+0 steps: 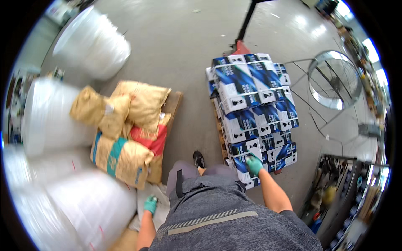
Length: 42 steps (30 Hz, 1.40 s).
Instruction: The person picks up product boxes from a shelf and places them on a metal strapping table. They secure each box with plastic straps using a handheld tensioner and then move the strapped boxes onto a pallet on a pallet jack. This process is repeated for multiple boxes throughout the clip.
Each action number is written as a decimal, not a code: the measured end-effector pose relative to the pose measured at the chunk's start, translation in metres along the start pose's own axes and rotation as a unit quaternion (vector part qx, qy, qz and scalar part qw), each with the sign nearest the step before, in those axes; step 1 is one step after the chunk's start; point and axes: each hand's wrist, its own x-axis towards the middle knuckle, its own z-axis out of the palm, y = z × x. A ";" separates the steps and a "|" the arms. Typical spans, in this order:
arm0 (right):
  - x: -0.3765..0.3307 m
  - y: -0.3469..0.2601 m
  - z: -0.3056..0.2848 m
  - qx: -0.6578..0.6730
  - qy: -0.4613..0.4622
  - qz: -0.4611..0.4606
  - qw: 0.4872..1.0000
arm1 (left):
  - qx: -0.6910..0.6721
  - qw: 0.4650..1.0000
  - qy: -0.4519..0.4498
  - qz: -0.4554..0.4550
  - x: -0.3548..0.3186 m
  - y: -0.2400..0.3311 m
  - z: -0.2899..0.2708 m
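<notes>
My right hand (254,165), in a green glove, reaches down to the nearest box (240,150) of a strapped stack. It is over or against that box, near a white strap; its fingers are too small to show whether they grip anything. The boxes are white and blue with dark printed pictures, piled in several layers on a wooden pallet (219,129). My left hand (150,204), also green-gloved, hangs low at my left side with fingers loosely apart and nothing visible in them. Beside it lies a pale sheet or sack (144,192).
Brown paper sacks (121,157) fill a pallet at the left, with large plastic-wrapped rolls (83,201) beyond. A red pallet jack (240,48) stands behind the boxes. Right are a metal ring frame (335,79) with thin rods and a cluttered shelf rack (335,192).
</notes>
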 end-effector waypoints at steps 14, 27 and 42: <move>0.205 -0.391 -0.132 0.305 0.183 -0.008 0.934 | 0.081 0.992 -0.077 0.057 0.336 0.397 -0.082; 0.354 -0.725 -0.337 0.323 0.461 -0.263 0.783 | 0.206 0.799 -0.159 0.542 0.368 1.308 0.194; 0.402 -0.929 -0.478 0.454 0.459 -0.259 0.719 | 0.263 0.132 -0.628 0.721 0.015 1.522 0.709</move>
